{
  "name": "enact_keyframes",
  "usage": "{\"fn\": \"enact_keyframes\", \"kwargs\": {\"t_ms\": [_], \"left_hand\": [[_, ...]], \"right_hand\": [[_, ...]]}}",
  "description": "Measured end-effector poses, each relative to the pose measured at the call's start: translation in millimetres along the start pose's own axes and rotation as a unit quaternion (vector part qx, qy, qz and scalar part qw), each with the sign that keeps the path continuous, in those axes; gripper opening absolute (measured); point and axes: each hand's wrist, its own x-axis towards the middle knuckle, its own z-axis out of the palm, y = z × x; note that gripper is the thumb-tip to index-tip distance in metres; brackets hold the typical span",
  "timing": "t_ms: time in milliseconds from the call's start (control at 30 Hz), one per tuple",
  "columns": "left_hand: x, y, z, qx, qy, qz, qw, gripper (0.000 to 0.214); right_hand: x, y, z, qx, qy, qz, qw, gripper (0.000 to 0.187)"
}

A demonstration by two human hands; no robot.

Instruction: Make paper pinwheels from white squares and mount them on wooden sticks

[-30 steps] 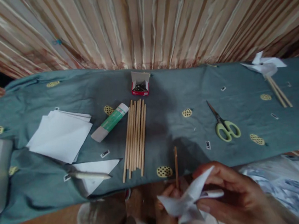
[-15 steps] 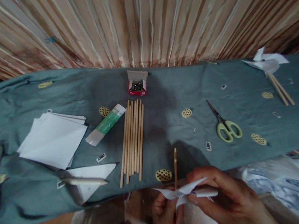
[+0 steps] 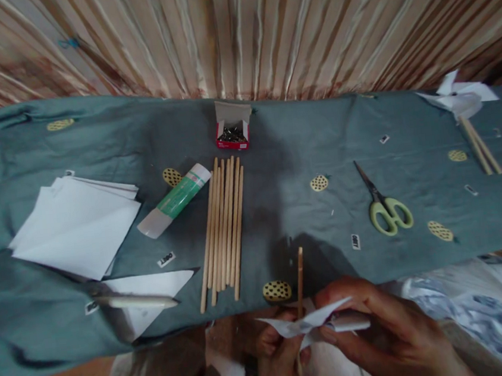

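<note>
A white paper pinwheel (image 3: 295, 327) is held low over my lap at the table's front edge. Its wooden stick (image 3: 300, 278) points away from me, toward the table. On the left side my left hand (image 3: 274, 350) is closed around the pinwheel near its centre, the fingers partly hidden behind the paper. Thumb and fingers of my right hand (image 3: 382, 324) pinch a curled blade on the right side. The exact spot where paper and stick meet is hidden.
Several wooden sticks (image 3: 222, 233), a glue tube (image 3: 175, 201) and an open red box of small metal pins (image 3: 233, 136) lie mid-table. Stacked paper squares (image 3: 77, 221) and a pencil (image 3: 137, 300) on folded paper are left; scissors (image 3: 385, 207) and finished pinwheels (image 3: 461, 97) are right.
The view has shifted slightly, so table items sit a little differently in the picture. Both hands keep their hold on the pinwheel, which has barely moved.
</note>
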Motion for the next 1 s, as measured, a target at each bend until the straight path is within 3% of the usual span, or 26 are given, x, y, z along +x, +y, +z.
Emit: {"fn": "enact_keyframes", "kwargs": {"t_ms": [100,200,333,467,567,800,1000], "left_hand": [[-2.7,-2.8,3.8,-0.043,0.004,-0.013,0.999,0.041],[-2.8,-4.3,4.5,-0.065,-0.005,-0.027,0.998,0.043],[1.7,-4.0,1.2,-0.052,-0.043,-0.018,0.998,0.044],[6.2,-3.3,-1.8,-0.006,-0.077,0.005,0.997,0.046],[7.9,-3.6,-3.9,0.015,-0.094,0.015,0.995,0.048],[9.9,-2.5,-5.8,0.02,-0.112,-0.006,0.993,0.048],[10.9,2.4,-5.0,0.032,-0.135,-0.007,0.99,0.05]], "right_hand": [[1.7,4.5,-2.5,0.027,-0.005,0.029,0.999,0.015],[6.8,8.7,-4.3,0.016,0.013,0.011,1.0,0.018],[15.5,10.5,-4.5,-0.053,0.039,-0.08,0.995,0.021],[20.6,7.9,-2.1,-0.139,0.03,-0.191,0.971,0.032],[20.0,7.7,1.9,-0.174,0.032,-0.232,0.956,0.036],[14.2,16.2,5.0,-0.191,0.055,-0.211,0.957,0.044],[16.0,6.2,0.5,-0.205,0.038,-0.194,0.959,0.045]]}}
